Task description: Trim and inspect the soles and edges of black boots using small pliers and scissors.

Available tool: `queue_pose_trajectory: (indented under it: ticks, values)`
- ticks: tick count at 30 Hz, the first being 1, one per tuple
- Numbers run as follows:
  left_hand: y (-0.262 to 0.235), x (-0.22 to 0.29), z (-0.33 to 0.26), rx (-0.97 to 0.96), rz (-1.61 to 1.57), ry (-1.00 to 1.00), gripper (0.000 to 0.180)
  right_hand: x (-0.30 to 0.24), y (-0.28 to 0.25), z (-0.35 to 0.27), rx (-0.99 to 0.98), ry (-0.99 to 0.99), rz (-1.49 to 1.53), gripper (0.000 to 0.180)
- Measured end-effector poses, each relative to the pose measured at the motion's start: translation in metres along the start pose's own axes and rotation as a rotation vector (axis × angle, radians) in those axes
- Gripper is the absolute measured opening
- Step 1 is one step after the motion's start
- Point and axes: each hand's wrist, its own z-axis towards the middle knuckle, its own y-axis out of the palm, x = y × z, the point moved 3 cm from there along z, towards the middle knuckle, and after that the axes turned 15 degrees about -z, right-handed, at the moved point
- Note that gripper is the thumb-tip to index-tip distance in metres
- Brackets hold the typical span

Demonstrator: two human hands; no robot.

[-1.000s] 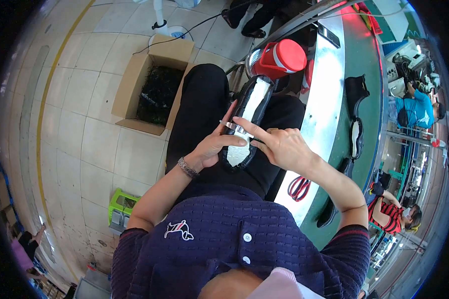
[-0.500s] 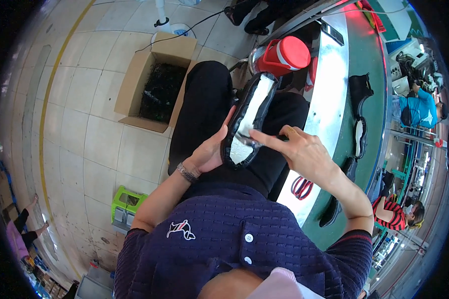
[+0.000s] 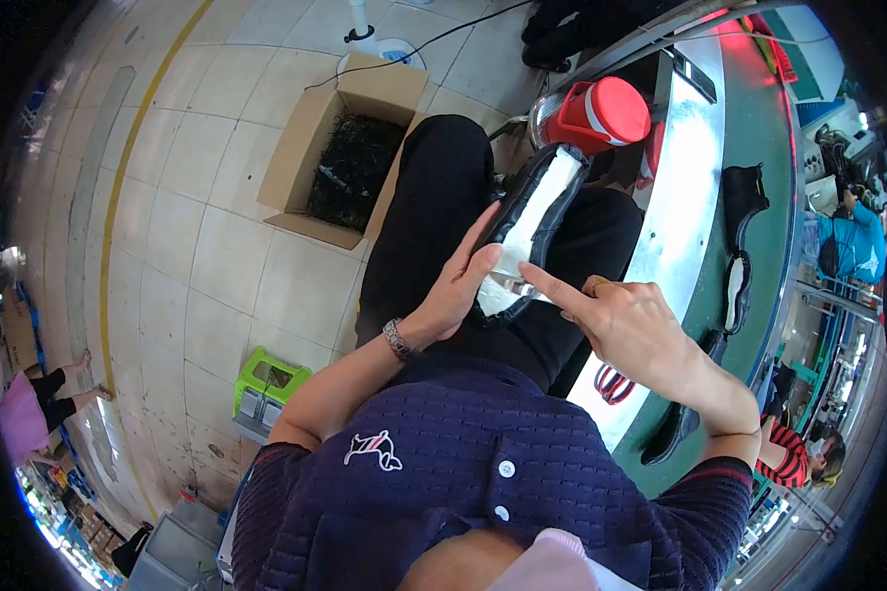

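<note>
A black shoe upper with a white insole [image 3: 534, 222] lies along my lap, its toe end pointing away from me. My left hand [image 3: 458, 286] cups its near left edge, fingers stretched along the black rim. My right hand [image 3: 621, 325] is at its near right side, with the index finger pressed onto the white insole and the other fingers curled. I sit in black trousers and a dark knitted top.
A red-lidded container [image 3: 601, 113] stands just beyond the shoe. A green conveyor belt [image 3: 769, 177] at my right carries black shoe parts [image 3: 741, 197]; red-handled scissors [image 3: 613, 382] lie at its edge. An open cardboard box [image 3: 350, 163] sits on the tiled floor, a green stool [image 3: 266, 384] nearer. Other workers sit far right.
The shoe has shifted up and away along my lap. My left hand slid to its near edge, and my right index finger now points onto the insole.
</note>
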Motion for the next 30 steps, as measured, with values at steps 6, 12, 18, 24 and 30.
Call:
queue_pose_trajectory:
  ticks: [6, 12, 18, 24, 30]
  values:
    - [0.003, -0.001, 0.006, -0.093, 0.045, 0.047, 0.082, -0.004, 0.000, 0.014, 0.466, -0.105, 0.186, 0.073]
    - [-0.009, 0.001, 0.007, -0.249, 0.268, 0.082, 0.125, -0.021, 0.015, 0.008, 0.317, -0.107, -0.034, 0.079]
    - [-0.001, 0.001, 0.008, -0.217, 0.280, -0.102, 0.136, -0.020, 0.056, 0.014, 0.276, -0.052, 0.046, 0.082]
    - [0.000, 0.004, 0.006, -0.285, 0.353, -0.018, 0.134, -0.041, 0.041, -0.005, 0.497, -0.242, 0.044, 0.080]
    - [-0.007, -0.005, 0.006, -0.256, -0.017, -0.118, 0.137, -0.026, 0.039, 0.002, 0.148, -0.091, 0.074, 0.076]
